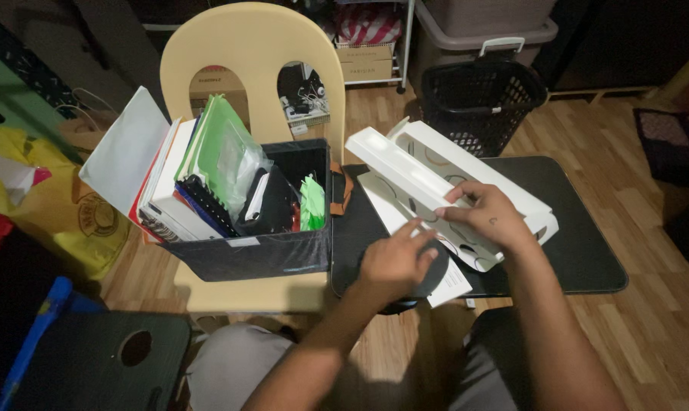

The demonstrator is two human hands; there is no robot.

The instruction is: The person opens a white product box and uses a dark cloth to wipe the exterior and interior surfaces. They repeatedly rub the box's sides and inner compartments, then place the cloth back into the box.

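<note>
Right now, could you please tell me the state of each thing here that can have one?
White file rack: tilted on the black table, held.
Right hand: grip closed on the rack's edge.
Left hand: resting on the rack's lower part.
Dark storage box: open, packed with upright books.
Black basket: upright on the floor.

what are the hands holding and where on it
The right hand grips the white plastic rack on its upper long edge; the left hand touches its lower front edge.
</note>
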